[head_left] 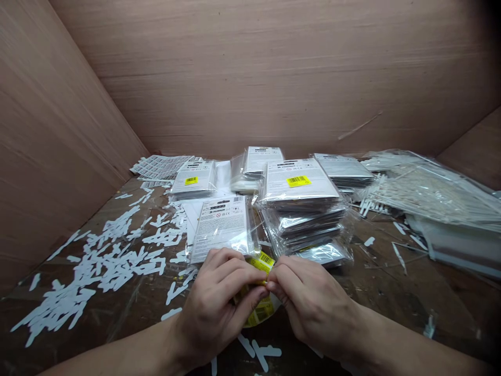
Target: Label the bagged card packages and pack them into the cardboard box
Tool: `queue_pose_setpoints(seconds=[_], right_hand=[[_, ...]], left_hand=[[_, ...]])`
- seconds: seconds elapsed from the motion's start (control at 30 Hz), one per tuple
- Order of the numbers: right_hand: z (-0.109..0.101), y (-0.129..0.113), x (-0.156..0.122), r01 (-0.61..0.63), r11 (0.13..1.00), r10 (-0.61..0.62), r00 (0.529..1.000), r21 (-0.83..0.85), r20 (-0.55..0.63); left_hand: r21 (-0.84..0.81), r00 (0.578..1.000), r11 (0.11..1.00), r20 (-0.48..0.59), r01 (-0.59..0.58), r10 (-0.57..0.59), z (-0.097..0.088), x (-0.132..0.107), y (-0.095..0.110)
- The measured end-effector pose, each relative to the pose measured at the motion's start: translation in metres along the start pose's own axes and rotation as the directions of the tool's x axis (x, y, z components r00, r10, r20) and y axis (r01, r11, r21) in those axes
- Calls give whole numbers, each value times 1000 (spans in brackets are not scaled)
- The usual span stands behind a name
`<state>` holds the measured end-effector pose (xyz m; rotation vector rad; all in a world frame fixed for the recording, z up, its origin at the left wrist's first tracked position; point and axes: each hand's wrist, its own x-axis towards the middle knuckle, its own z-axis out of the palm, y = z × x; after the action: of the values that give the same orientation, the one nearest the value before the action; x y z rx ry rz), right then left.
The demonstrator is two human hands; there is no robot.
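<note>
A curled strip of yellow barcode stickers (262,312) hangs between my hands, low in the middle. My left hand (219,297) grips the strip with thumb and forefinger. On the other side my right hand (319,297) pinches at the strip's edge, fingertips almost touching those of the left; whether a single sticker is peeled up there is hidden. Just beyond my left hand lies a flat clear-wrapped packet (221,230) with printed text and a barcode. Behind my right hand rises a tall stack of wrapped packets (301,196), its top one bearing a yellow sticker (298,181).
More packet stacks stand behind: one at left (193,180), one at the back (264,159), one at right (340,169). White paper scraps (117,261) litter the left. Printed label sheets (162,168) lie behind them. Large plastic bags (438,193) fill the right. Wooden walls (274,73) enclose the table.
</note>
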<state>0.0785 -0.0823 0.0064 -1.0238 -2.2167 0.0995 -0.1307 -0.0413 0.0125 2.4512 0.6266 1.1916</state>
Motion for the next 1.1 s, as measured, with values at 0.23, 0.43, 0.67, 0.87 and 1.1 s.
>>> queue_pose_setpoints(seconds=[0.23,0.43,0.67,0.87,1.1], right_hand=[[-1,0,0,44,994,-44,999,-95,1],[-1,-2,-3,3,999,-1,1000,-41,30],[-2,-6,-3,-324,934,295,937,152,185],[1,-2,-8,-428,890,378,885,157,272],[5,3,-12,-344,928,301,919,142,255]], left_hand=[[-24,999,999,36,34,-33,-1,3,0],[-70,996,994,-19,-89,88,-9,0,-2],[-115,960,965,129,-236,250,-43,8,15],[-244,903,946,321,-213,286,-106,59,-13],[199,741,922,660,-333,126,-109,103,-63]])
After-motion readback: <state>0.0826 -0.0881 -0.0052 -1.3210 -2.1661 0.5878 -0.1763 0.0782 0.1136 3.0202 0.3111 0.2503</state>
